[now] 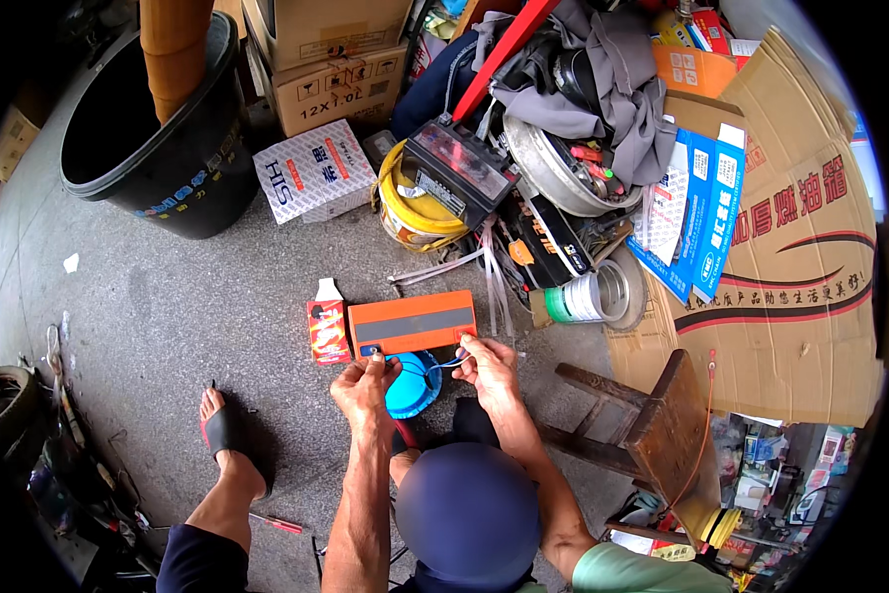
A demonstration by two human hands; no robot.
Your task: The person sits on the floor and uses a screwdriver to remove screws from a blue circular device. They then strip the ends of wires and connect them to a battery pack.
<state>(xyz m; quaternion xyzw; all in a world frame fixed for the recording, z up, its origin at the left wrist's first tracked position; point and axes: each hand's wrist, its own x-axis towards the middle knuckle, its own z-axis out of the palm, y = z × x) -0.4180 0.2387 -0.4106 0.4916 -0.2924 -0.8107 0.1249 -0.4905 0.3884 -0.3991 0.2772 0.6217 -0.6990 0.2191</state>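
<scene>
An orange block-shaped battery [412, 321] with a grey stripe lies in front of me, with a blue-marked corner at its left and a red-marked one at its right. My left hand [363, 390] is closed in a pinch at the blue corner. My right hand [489, 374] pinches by the red corner. Thin blue wires [442, 365] run between my fingers; their ends are hidden. Under them is a round bright blue object [413, 385], partly covered by my left hand. A small red and white carton [328, 326] touches the battery's left side.
A black bucket [217, 188] stands far left, beside cardboard boxes [340, 89]. A yellow pail [415, 212] carries a dark battery [454, 168]. At right are a wooden stool [662, 425] and flattened cardboard [790, 346]. A screwdriver [278, 522] lies near my sandalled foot [217, 420].
</scene>
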